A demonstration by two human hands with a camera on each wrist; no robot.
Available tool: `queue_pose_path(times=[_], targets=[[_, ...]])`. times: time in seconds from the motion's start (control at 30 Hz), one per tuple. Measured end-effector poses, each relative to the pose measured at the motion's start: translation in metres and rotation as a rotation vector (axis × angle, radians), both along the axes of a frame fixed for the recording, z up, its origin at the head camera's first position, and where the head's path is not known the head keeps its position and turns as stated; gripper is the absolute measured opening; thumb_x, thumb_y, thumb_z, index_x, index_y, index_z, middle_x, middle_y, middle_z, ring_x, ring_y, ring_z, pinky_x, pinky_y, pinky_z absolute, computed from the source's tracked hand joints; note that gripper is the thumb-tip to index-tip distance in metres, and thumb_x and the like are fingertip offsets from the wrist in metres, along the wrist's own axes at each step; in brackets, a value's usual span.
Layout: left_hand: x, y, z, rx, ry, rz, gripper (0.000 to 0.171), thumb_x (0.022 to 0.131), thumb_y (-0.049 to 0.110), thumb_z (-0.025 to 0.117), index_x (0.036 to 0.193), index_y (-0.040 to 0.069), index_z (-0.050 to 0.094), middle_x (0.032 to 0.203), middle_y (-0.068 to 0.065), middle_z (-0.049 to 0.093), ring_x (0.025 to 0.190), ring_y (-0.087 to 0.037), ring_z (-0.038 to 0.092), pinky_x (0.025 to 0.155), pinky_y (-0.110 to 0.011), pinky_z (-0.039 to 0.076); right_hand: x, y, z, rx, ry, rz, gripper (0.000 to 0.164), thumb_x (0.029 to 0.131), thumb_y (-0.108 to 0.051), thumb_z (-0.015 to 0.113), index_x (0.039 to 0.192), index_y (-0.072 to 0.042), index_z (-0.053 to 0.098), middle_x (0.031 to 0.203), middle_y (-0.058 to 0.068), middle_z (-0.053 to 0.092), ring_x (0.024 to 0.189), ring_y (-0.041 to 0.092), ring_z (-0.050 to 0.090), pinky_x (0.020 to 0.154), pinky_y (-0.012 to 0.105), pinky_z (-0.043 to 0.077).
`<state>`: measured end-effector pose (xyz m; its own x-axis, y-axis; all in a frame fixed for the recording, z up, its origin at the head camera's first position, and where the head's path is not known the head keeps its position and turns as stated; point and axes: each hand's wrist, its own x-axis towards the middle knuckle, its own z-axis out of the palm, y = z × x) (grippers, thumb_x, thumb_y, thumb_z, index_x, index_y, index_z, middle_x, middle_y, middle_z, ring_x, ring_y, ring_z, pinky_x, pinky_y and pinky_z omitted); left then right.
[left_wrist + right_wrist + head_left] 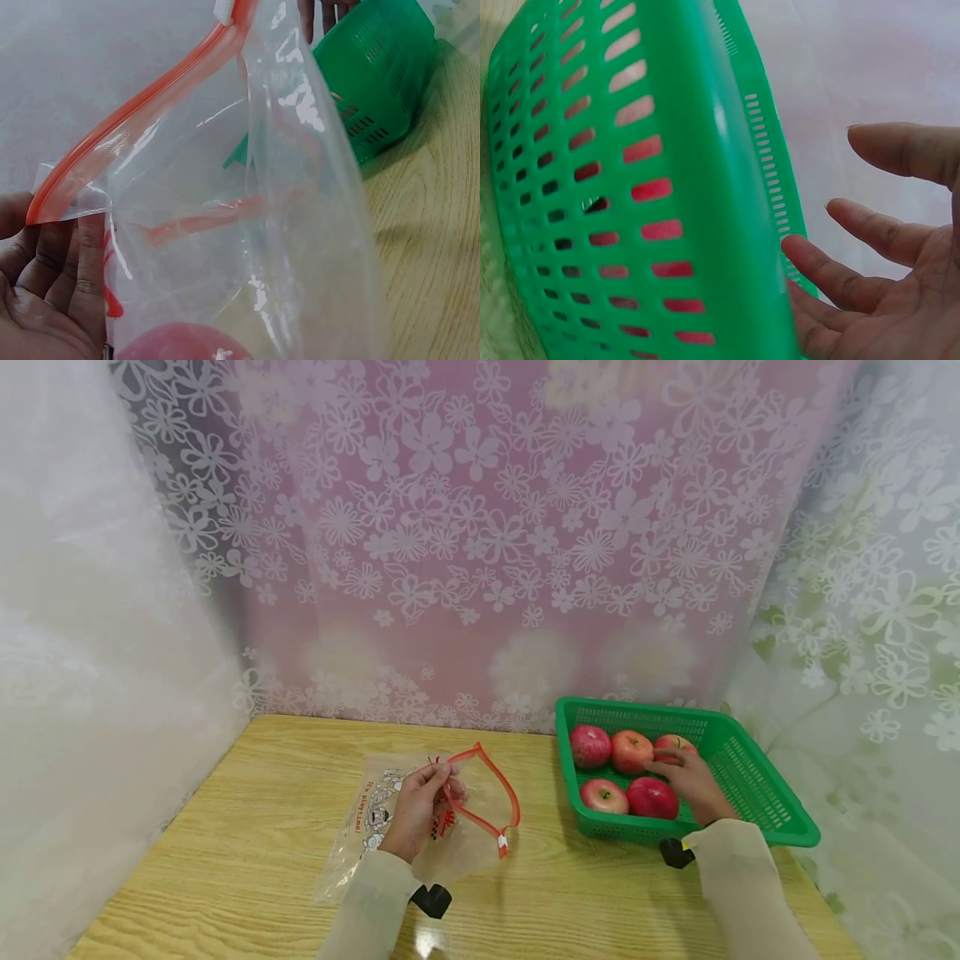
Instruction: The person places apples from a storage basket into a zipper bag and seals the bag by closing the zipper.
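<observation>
My left hand (426, 802) pinches the rim of a clear zip bag (483, 860) between thumb and fingers. The bag has an orange zip (127, 112), a white slider (502, 841) and printed cartoon figures; its mouth stands apart. Low in the bag, the left wrist view shows a rounded pinkish-red shape (184, 345), cut off by the frame. Over the green basket (757, 777), my right hand (693, 783) reaches in with fingers spread, close to an apple (673, 743) at the back. Whether it touches that apple cannot be told. Several more red apples (632, 752) lie in the basket's left half.
The basket has slotted walls and stands on the right of the wooden table (247, 827). Behind the table hangs a pink floral curtain (465, 568), with pale sheets on both sides. A black wrist mount (432, 902) sits at my left sleeve.
</observation>
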<state>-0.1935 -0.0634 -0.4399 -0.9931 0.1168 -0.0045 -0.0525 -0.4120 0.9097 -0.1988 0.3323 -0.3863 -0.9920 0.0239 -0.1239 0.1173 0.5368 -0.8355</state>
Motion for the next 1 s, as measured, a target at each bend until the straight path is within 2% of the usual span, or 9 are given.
queue_pose_path(times=[0.17, 0.33, 0.53, 0.77, 1.0], targets=[[0.000, 0.000, 0.000, 0.000, 0.003, -0.007, 0.028, 0.102, 0.017, 0.048, 0.107, -0.009, 0.057, 0.074, -0.002, 0.065, 0.067, -0.013, 0.066, 0.067, -0.027, 0.057, -0.002, 0.005, -0.004, 0.030, -0.025, -0.008, 0.071, 0.100, -0.039, 0.050, 0.146, 0.008, 0.024, 0.152, 0.033, 0.014, 0.133, 0.051, 0.025, 0.104, 0.064, 0.028], [0.000, 0.000, 0.000, -0.002, 0.001, -0.005, 0.027, 0.103, 0.017, 0.048, 0.106, -0.008, 0.059, 0.074, -0.002, 0.066, 0.067, -0.013, 0.066, 0.067, -0.027, 0.057, -0.003, 0.010, -0.006, 0.077, -0.037, -0.013, 0.074, 0.099, -0.041, 0.051, 0.147, 0.008, 0.023, 0.152, 0.033, 0.011, 0.133, 0.052, 0.022, 0.104, 0.065, 0.027], [-0.001, 0.000, 0.000, -0.010, -0.004, 0.000, 0.025, 0.102, 0.017, 0.048, 0.103, -0.005, 0.060, 0.074, -0.002, 0.066, 0.067, -0.014, 0.067, 0.067, -0.027, 0.057, -0.006, 0.015, -0.012, 0.110, -0.065, -0.036, 0.075, 0.098, -0.043, 0.051, 0.144, 0.011, 0.025, 0.149, 0.034, 0.017, 0.132, 0.053, 0.022, 0.104, 0.064, 0.027], [-0.001, -0.001, 0.000, -0.013, -0.007, -0.009, 0.029, 0.102, 0.018, 0.049, 0.107, -0.010, 0.057, 0.074, -0.002, 0.066, 0.067, -0.013, 0.066, 0.068, -0.027, 0.057, -0.008, 0.021, -0.016, 0.119, -0.092, -0.020, 0.075, 0.098, -0.041, 0.052, 0.143, 0.013, 0.026, 0.148, 0.035, 0.019, 0.131, 0.054, 0.022, 0.103, 0.064, 0.028], [0.000, -0.001, 0.001, -0.020, -0.009, -0.001, 0.024, 0.102, 0.018, 0.049, 0.102, -0.003, 0.061, 0.074, -0.003, 0.066, 0.067, -0.014, 0.067, 0.068, -0.028, 0.057, -0.011, 0.025, -0.018, 0.138, -0.108, 0.016, 0.078, 0.098, -0.041, 0.052, 0.143, 0.016, 0.023, 0.146, 0.038, 0.018, 0.130, 0.057, 0.023, 0.100, 0.065, 0.032]])
